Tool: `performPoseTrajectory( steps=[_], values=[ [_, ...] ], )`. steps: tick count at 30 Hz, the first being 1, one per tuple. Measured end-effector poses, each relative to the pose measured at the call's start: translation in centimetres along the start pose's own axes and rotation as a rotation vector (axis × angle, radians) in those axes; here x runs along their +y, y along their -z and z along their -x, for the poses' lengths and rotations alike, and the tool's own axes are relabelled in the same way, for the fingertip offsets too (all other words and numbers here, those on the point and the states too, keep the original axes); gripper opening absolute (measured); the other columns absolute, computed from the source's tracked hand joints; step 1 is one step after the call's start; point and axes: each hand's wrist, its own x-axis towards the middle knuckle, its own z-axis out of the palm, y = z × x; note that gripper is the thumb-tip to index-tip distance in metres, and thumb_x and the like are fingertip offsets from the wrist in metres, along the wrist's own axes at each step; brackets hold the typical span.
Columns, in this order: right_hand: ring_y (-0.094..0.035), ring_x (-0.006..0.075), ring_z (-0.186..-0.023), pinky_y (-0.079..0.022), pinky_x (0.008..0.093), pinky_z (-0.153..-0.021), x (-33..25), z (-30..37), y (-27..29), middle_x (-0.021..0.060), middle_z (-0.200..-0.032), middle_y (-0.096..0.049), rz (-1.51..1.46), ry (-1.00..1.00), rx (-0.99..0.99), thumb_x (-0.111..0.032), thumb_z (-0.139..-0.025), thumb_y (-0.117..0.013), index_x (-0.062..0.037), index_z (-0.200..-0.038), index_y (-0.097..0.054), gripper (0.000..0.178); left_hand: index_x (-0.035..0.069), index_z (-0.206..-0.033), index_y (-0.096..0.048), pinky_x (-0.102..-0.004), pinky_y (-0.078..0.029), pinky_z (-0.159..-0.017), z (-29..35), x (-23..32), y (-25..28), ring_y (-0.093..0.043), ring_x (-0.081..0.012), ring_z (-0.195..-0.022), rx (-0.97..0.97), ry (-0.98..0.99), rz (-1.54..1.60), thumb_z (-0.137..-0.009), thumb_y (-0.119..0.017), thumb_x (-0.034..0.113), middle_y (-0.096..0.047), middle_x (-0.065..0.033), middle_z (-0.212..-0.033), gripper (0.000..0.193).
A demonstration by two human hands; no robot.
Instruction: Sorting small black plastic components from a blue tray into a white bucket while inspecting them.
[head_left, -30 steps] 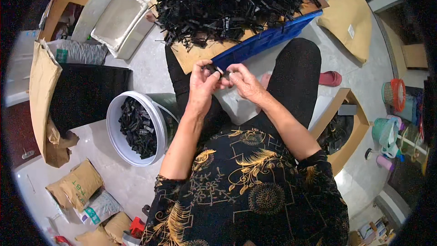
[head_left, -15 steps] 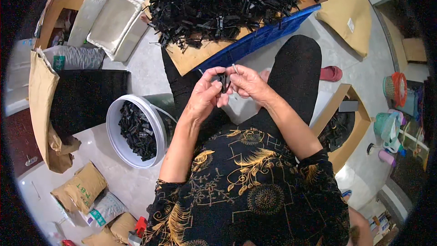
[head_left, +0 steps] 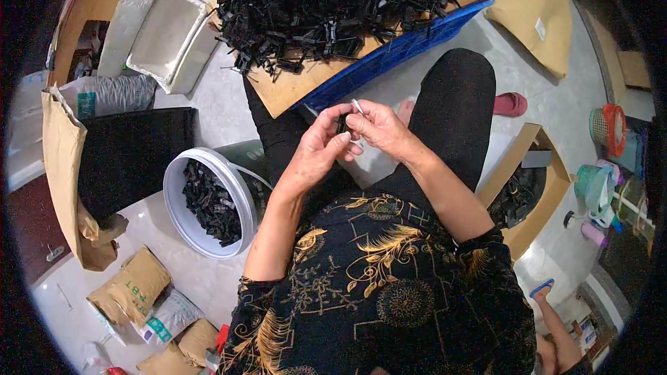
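Note:
My left hand is closed around a small black plastic part, mostly hidden by the fingers. Meeting it over my lap, my right hand pinches a thin pale stick-like tool whose tip shows above the thumb and forefinger. The right fingertips press against the black part. Just beyond my hands, a large heap of black plastic parts covers most of a wooden board. To the left of my arm, a white bucket tilts toward me, with many small black parts inside.
A blue crate supports the board. On the right lies an open cardboard box with black material inside. Brown sacks lie lower left, and a foam box upper left. Another person's leg shows lower right.
My hands have closed in on each other, and the black part is more covered by the fingers. The other person's leg and blue sandal now show more at lower right.

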Motion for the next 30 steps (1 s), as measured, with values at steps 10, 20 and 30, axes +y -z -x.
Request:
performPoseTrajectory(
  steps=[10,20,30],
  values=[
    [-0.037,0.0028,-0.05,-0.031,0.0174,-0.042,0.5,-0.1,-0.4,-0.0038,-0.063,-0.043,-0.039,-0.048,0.116,-0.026,-0.094,-0.041,-0.002,-0.111,-0.047,0.03,0.004,-0.123,-0.039,-0.0263,-0.047,-0.065,-0.9,-1.4,-0.8,-0.057,-0.0122,-0.076,0.287,-0.206,-0.54,-0.089,-0.044,0.005,-0.057,-0.0078,-0.089,0.035],
    [-0.029,0.0024,-0.041,-0.023,0.0178,-0.034,-0.7,0.7,-0.9,-0.0042,-0.059,-0.037,-0.155,-0.221,0.024,-0.036,-0.094,-0.039,-0.0105,-0.125,-0.035,0.04,0.003,-0.125,-0.04,-0.0228,-0.044,-0.063,-1.3,-1.1,-1.1,-0.046,-0.0083,-0.067,0.326,-0.191,-0.436,-0.089,-0.046,0.007,-0.048,-0.0019,-0.077,0.037],
    [-0.024,0.0012,-0.038,-0.023,0.0162,-0.034,-1.3,1.2,-1.9,-0.0079,-0.054,-0.03,-0.215,-0.255,0.057,-0.03,-0.095,-0.036,-0.0137,-0.117,-0.037,0.027,0.004,-0.122,-0.042,-0.0266,-0.046,-0.063,-1.0,-1.4,-1.7,-0.054,-0.0133,-0.068,0.367,-0.362,-0.603,-0.088,-0.045,0.003,-0.056,-0.0099,-0.081,0.035]
  ],
)
